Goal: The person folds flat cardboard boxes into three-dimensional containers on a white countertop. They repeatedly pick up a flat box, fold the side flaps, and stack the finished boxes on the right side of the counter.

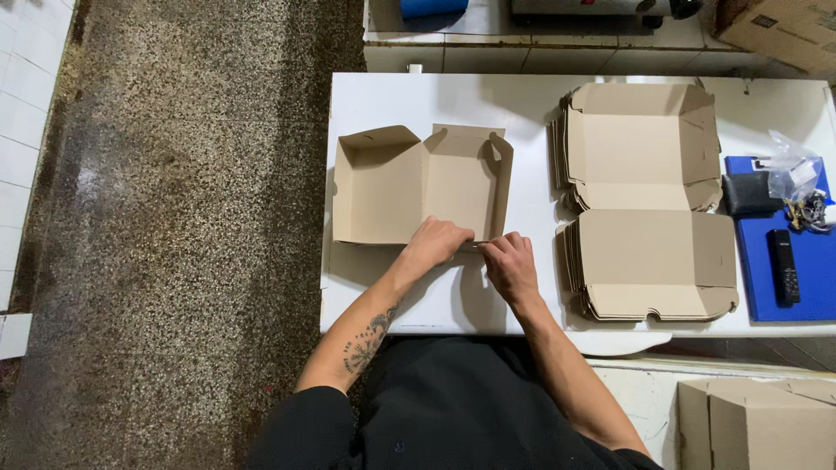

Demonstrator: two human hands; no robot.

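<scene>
On a white table (522, 104) above speckled floor, the half-folded cardboard box (418, 187) lies at twelve o'clock from both hands, left hand (435, 244) and right hand (509, 261) pinching its near edge, long axis nine-to-three.

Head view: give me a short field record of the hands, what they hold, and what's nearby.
left hand: pinching near edge of half-folded brown cardboard box
right hand: gripping same edge, beside left
box state: open, walls partly raised
surface: white table
right of box: stack of flat brown cardboard blanks
far right: blue board with black remote-like device
</scene>
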